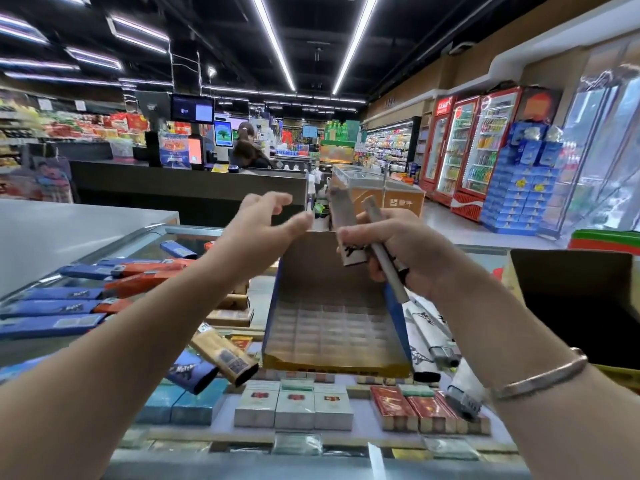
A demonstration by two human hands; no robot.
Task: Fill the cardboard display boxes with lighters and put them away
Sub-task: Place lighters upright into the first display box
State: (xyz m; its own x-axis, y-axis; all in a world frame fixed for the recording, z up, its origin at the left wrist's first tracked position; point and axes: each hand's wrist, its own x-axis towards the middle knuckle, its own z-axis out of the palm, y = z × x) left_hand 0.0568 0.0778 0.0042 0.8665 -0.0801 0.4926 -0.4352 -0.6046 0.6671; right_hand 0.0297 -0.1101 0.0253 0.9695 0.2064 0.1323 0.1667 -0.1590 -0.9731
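The empty cardboard display box [334, 317] stands open on the glass counter [145, 237], just below both hands. The right hand [401, 251] grips 2 grey lighters [346, 230]; left hand [266, 226] spread open, holding nothing, beside them.

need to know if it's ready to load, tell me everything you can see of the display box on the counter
The display box is an open cardboard tray with blue outer sides and a plain brown inside. Its floor is a grid of small slots, and every slot in view looks empty. A tall back panel rises behind the floor; the front lip is low and yellowish. It stands upright on the glass counter, between loose lighters on either side. The right hand holds grey lighters above its back panel; neither hand clearly touches it.
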